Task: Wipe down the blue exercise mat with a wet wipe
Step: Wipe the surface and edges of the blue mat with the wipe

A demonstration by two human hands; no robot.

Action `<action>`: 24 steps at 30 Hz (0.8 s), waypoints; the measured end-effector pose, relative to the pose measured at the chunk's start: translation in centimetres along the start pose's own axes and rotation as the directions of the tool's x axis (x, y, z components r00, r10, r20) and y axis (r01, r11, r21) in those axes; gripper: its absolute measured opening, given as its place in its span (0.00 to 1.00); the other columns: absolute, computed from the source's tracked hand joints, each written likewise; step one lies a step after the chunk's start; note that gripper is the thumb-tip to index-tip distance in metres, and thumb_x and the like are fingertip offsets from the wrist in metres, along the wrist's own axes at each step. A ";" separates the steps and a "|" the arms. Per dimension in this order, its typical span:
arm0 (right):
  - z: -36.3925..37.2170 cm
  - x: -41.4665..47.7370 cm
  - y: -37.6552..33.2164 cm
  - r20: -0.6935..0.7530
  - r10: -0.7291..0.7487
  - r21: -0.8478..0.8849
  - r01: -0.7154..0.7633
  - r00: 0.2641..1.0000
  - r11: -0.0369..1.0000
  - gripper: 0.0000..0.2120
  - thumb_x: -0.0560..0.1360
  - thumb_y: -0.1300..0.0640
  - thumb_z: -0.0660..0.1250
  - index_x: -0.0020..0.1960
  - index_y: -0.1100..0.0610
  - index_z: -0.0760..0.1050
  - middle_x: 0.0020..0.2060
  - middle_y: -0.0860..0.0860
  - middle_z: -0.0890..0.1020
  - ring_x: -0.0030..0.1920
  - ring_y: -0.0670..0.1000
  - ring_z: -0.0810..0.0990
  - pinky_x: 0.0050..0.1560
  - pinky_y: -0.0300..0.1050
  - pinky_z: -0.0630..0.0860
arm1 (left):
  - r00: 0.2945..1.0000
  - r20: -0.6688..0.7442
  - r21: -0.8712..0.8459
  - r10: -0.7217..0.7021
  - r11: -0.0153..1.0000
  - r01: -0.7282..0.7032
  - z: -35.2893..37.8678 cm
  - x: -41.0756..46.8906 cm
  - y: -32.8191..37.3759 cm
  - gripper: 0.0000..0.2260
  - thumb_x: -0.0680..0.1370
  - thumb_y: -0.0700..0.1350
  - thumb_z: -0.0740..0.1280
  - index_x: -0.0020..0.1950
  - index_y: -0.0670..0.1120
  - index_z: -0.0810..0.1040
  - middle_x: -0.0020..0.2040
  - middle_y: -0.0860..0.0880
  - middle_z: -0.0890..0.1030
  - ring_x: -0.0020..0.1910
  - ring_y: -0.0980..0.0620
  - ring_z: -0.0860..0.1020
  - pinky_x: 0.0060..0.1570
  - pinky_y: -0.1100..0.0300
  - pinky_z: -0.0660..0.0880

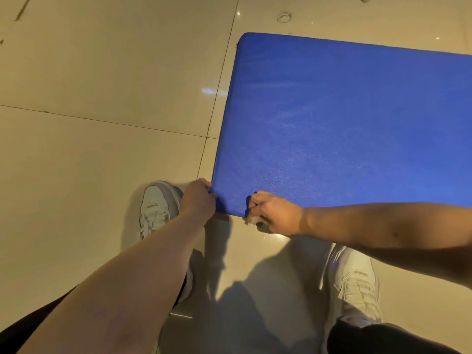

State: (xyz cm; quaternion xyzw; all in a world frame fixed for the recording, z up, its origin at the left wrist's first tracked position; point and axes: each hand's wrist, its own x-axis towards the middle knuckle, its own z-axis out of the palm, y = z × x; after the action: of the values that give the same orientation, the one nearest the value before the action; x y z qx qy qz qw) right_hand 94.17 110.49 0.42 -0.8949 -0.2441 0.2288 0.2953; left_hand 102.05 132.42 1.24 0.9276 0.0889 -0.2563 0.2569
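The blue exercise mat (344,129) lies flat on the tiled floor, reaching from the middle of the view off the right edge. My left hand (198,198) grips its near left corner, fingers curled round the edge. My right hand (274,214) pinches the near edge a little to the right of that corner. A small crumpled piece of white wet wipe (251,221) shows under the right hand's fingers, mostly hidden. Faint pale streaks cross the mat's surface.
Glossy beige floor tiles (102,85) with dark grout lines surround the mat. My two white sneakers stand just below the mat, the left sneaker (157,208) beside the corner and the right sneaker (357,282) lower right. A small round floor fitting (284,17) lies beyond the mat.
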 end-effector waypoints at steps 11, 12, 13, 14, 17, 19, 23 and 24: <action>-2.6 2.2 0.7 -0.344 0.226 -0.053 -0.260 0.911 0.964 0.11 0.75 0.63 0.70 0.54 0.54 0.71 0.53 0.50 0.70 0.43 0.55 0.74 0.41 0.50 0.76 | 1.000 -0.014 -0.015 -0.008 1.000 0.008 0.2 0.1 -0.1 0.04 0.80 0.42 0.69 0.53 0.50 0.76 0.49 0.50 0.81 0.46 0.50 0.79 0.44 0.60 0.73; -2.3 2.3 0.5 -0.356 0.199 -0.052 -0.232 0.913 0.971 0.08 0.75 0.63 0.69 0.52 0.56 0.74 0.51 0.50 0.71 0.43 0.54 0.74 0.43 0.51 0.77 | 1.000 -0.016 -0.018 -0.009 1.000 0.009 0.2 0.1 -0.1 0.04 0.80 0.42 0.69 0.53 0.50 0.76 0.49 0.50 0.81 0.46 0.50 0.79 0.45 0.60 0.73; -1.9 2.2 0.4 -0.350 0.175 -0.046 -0.203 0.920 0.978 0.05 0.76 0.63 0.68 0.51 0.57 0.76 0.49 0.51 0.72 0.44 0.54 0.73 0.45 0.52 0.77 | 1.000 -0.018 -0.023 -0.010 1.000 0.010 0.2 0.1 -0.1 0.05 0.80 0.42 0.69 0.53 0.50 0.76 0.49 0.50 0.81 0.47 0.50 0.79 0.45 0.59 0.73; -1.5 2.1 0.3 -0.332 0.154 -0.038 -0.176 0.931 0.984 0.03 0.77 0.61 0.67 0.51 0.58 0.78 0.49 0.52 0.73 0.46 0.54 0.72 0.48 0.51 0.76 | 1.000 -0.017 -0.031 -0.015 0.999 0.014 0.2 0.0 -0.1 0.05 0.80 0.42 0.69 0.53 0.50 0.76 0.49 0.50 0.81 0.47 0.50 0.79 0.46 0.59 0.73; -0.2 1.1 0.1 -0.288 0.135 -0.029 -0.149 0.948 0.988 0.10 0.78 0.55 0.68 0.58 0.58 0.80 0.52 0.52 0.74 0.51 0.53 0.71 0.55 0.45 0.73 | 1.000 -0.005 -0.046 -0.020 0.999 0.020 0.1 0.1 -0.2 0.05 0.80 0.42 0.70 0.53 0.50 0.77 0.49 0.49 0.82 0.48 0.49 0.80 0.50 0.58 0.76; 0.5 0.8 0.4 -0.277 0.151 -0.011 -0.160 0.949 0.987 0.12 0.76 0.60 0.70 0.60 0.58 0.80 0.52 0.52 0.74 0.51 0.54 0.72 0.54 0.47 0.74 | 1.000 0.000 -0.052 -0.016 0.999 0.016 0.2 0.2 -0.3 0.06 0.80 0.42 0.70 0.55 0.49 0.78 0.50 0.49 0.82 0.49 0.49 0.80 0.52 0.58 0.76; 2.0 1.1 -0.5 -0.221 0.024 0.010 -0.022 0.975 1.000 0.09 0.77 0.60 0.68 0.56 0.56 0.81 0.50 0.53 0.76 0.49 0.56 0.76 0.51 0.48 0.76 | 1.000 0.011 -0.103 -0.018 0.995 0.019 0.0 0.3 -0.6 0.10 0.80 0.43 0.70 0.61 0.47 0.80 0.52 0.50 0.82 0.49 0.52 0.77 0.52 0.62 0.71; 2.3 1.6 -1.0 -0.206 -0.029 -0.002 0.029 0.978 1.000 0.08 0.77 0.60 0.67 0.55 0.56 0.81 0.50 0.54 0.77 0.48 0.57 0.76 0.50 0.48 0.76 | 1.000 0.012 -0.107 -0.015 0.994 0.016 -0.1 0.3 -0.7 0.11 0.79 0.43 0.71 0.62 0.46 0.80 0.53 0.50 0.82 0.50 0.52 0.77 0.53 0.62 0.71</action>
State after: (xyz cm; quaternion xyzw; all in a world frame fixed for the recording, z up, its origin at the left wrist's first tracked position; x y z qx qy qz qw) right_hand 93.80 113.04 -1.08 -0.9100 -0.2249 0.1306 0.3230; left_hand 102.08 133.06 0.85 0.9103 0.1082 -0.2582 0.3049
